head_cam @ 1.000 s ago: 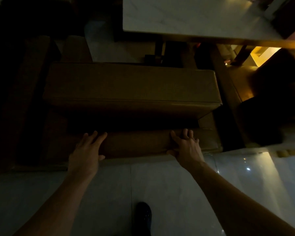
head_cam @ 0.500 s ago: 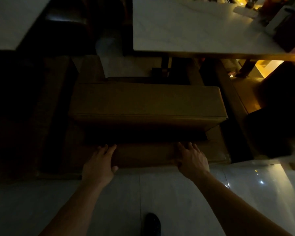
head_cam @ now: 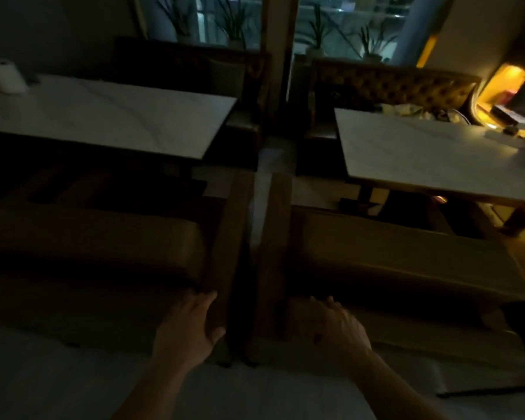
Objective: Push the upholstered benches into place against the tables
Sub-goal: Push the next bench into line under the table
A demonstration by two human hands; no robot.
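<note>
Two brown upholstered benches stand side by side in the dim room. The left bench [head_cam: 97, 247] faces a white marble-topped table [head_cam: 103, 116]; the right bench [head_cam: 400, 256] faces another white table [head_cam: 437, 156]. A narrow strip of pale floor separates their wooden side panels. My left hand [head_cam: 191, 325] lies flat, fingers spread, on the back edge of the left bench by its right panel. My right hand [head_cam: 334, 325] rests with fingers loosely curled on the back edge of the right bench by its left panel. Neither hand grips anything.
A tufted booth seat [head_cam: 391, 86] stands behind the right table, a darker one [head_cam: 188, 68] behind the left. A paper roll [head_cam: 2, 75] sits on the left table. Clutter and a lit yellow shelf [head_cam: 515, 95] are at far right. Pale floor [head_cam: 58, 383] lies under me.
The view has lifted and shifted left from one bench to the gap between two. My left hand now rests on the left bench; my right stays on the right bench's back.
</note>
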